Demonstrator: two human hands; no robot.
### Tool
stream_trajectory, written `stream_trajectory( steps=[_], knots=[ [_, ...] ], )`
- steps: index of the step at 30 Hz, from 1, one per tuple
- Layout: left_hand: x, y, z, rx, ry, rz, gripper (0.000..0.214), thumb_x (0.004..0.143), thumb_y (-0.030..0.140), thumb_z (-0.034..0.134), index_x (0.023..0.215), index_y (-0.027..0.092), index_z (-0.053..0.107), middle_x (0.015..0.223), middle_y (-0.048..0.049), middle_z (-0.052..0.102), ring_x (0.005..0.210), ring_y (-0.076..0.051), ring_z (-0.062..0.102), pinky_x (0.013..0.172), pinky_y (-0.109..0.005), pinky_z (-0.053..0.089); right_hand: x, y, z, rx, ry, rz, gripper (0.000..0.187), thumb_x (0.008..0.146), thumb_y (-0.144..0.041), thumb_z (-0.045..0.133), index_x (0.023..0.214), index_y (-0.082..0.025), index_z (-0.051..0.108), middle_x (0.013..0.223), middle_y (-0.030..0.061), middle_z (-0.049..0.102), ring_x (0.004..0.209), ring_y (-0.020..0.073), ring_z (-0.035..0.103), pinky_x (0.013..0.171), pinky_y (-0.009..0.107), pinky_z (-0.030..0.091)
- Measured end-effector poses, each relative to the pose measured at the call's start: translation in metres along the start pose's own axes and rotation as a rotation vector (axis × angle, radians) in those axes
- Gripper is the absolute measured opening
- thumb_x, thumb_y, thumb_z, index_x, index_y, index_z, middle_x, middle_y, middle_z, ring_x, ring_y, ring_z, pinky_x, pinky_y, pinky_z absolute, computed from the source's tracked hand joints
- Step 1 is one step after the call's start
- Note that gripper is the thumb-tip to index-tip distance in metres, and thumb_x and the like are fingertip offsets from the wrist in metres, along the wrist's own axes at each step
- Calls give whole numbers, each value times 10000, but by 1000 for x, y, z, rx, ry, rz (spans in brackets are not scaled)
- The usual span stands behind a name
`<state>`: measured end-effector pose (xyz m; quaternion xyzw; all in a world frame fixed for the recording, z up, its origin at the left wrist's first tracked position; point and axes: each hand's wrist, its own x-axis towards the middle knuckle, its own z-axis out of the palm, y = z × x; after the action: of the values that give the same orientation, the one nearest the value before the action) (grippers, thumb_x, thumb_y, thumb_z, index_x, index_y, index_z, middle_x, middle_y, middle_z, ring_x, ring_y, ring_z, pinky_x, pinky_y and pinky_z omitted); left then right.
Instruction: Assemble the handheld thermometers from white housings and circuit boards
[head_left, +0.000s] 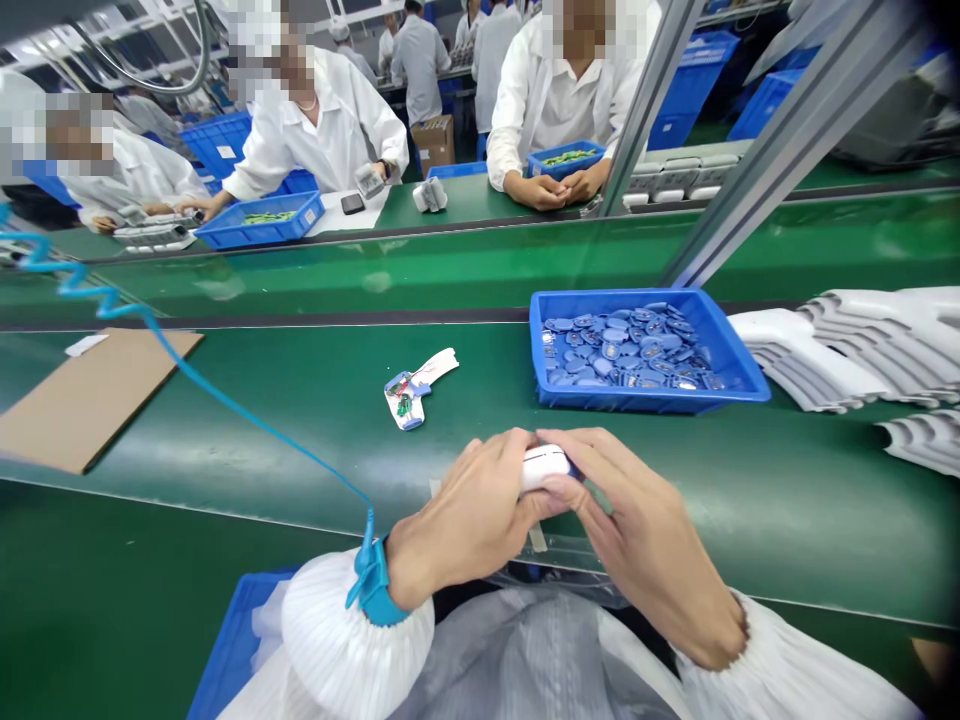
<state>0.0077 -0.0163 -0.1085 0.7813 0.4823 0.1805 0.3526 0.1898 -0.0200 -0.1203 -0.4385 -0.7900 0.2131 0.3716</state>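
Looking down through the head camera, I'm seeing the left hand (pixel 465 510) and the right hand (pixel 637 525) pressed together around a small white plastic case (pixel 541 467), their fingers curling over it and pinching it from both sides above the green table (pixel 840 510). A blue wrist strap (pixel 379 590) is circling the left wrist just above a pleated white cuff (pixel 352 630), and its coiled blue cord (pixel 180 365) is trailing away across the table to the left. A blue crate (pixel 232 655) is sitting below the table's near edge. Just ahead of the hands, a small white-and-blue piece with green parts (pixel 407 398) is lying on the table, with a brown cardboard sheet (pixel 94 400) off to the left. Farther right, a blue tray (pixel 645 402) is holding a heap of blue discs (pixel 622 350), beside stacked white moulded trays (pixel 847 350). Across the table, co-workers (pixel 315 125) in white coats are working over blue trays of green parts (pixel 259 220).
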Motion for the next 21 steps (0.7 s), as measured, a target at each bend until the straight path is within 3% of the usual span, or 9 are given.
stream_trajectory(
  steps=[2,5,8,11,13,16,19,21],
  knots=[
    [-2,-1,4,-9,41,64,204,1045,347,440,1160,195,512,1080,-49,629,953,-213,582,819,-351,429,-2,1,0,-20,-39,38,249,1031,-265,500,1253,-242,610,1082,29,623,941,115,621,785,213,500],
    [-4,-6,9,183,88,103,149,1021,238,433,1050,167,562,985,-56,640,891,-226,566,794,-380,413,-12,7,6,-17,-46,84,182,1029,-301,501,1160,-246,616,958,18,597,827,126,596,709,231,500],
    [-7,-14,11,255,90,137,175,1020,329,491,1065,189,586,993,-39,657,897,-229,561,802,-389,400,-25,16,10,54,-40,173,149,1021,-312,518,1134,-252,593,973,15,605,827,122,608,708,228,513],
    [-11,-22,21,119,314,66,238,985,426,572,1041,195,591,1041,-40,657,941,-215,567,842,-367,406,-32,19,5,62,-42,246,149,1023,-337,508,1133,-264,577,1015,14,615,802,117,612,698,234,517],
    [-11,-25,33,38,530,-53,246,987,393,559,868,179,580,884,-34,640,825,-184,561,759,-327,404,-32,16,1,75,-106,270,154,1020,-361,508,1127,-270,572,1025,11,627,779,120,609,690,246,515],
    [-2,-27,52,40,740,-161,406,972,357,564,622,184,457,599,15,499,587,-129,439,596,-295,315,-32,8,3,88,-286,287,178,1011,-386,521,1147,-289,582,987,-11,664,716,123,610,655,260,501],
    [10,-28,60,143,793,-105,500,946,300,573,529,176,328,485,35,356,496,-107,301,539,-317,210,-39,3,12,7,-280,219,217,1018,-415,489,1132,-269,602,899,-12,678,619,133,589,579,280,451],
    [15,-29,57,159,742,-53,501,939,265,556,512,172,312,467,35,334,482,-104,282,536,-324,194,-46,1,17,-10,-211,195,257,1021,-432,467,1131,-250,611,871,-1,677,583,134,569,563,286,425]
  ],
)
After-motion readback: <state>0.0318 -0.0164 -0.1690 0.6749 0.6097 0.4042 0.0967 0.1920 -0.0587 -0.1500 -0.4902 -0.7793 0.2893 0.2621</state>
